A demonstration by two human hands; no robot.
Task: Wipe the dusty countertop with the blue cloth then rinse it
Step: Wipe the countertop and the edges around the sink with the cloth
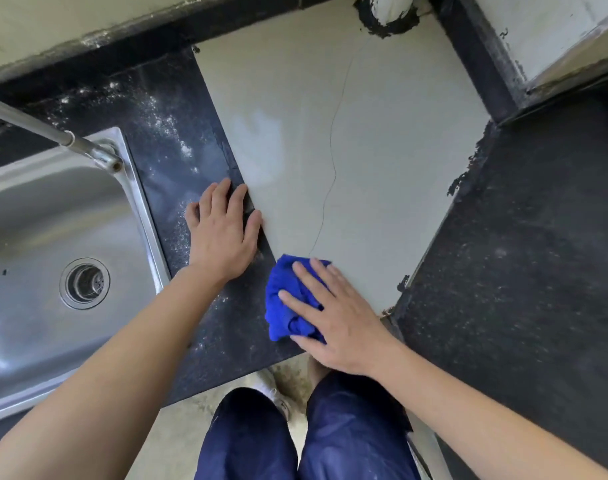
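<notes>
The blue cloth [284, 303] lies bunched on the countertop near its front edge, half on the black stone [170, 133] and half on the pale grey slab [382, 140]. My right hand [333, 317] presses down on the cloth with straight, spread fingers. Flat on the black stone to the left rests my left hand [222, 230], fingertips at the seam with the pale slab. White dust speckles the black stone beyond and beside my left hand.
A steel sink [28, 244] with a round drain [85, 283] sits at the left, its tap spout [53, 133] reaching over it. A white pipe [389, 6] rises at the back. More dark counter [538, 237] lies to the right. My legs stand below the front edge.
</notes>
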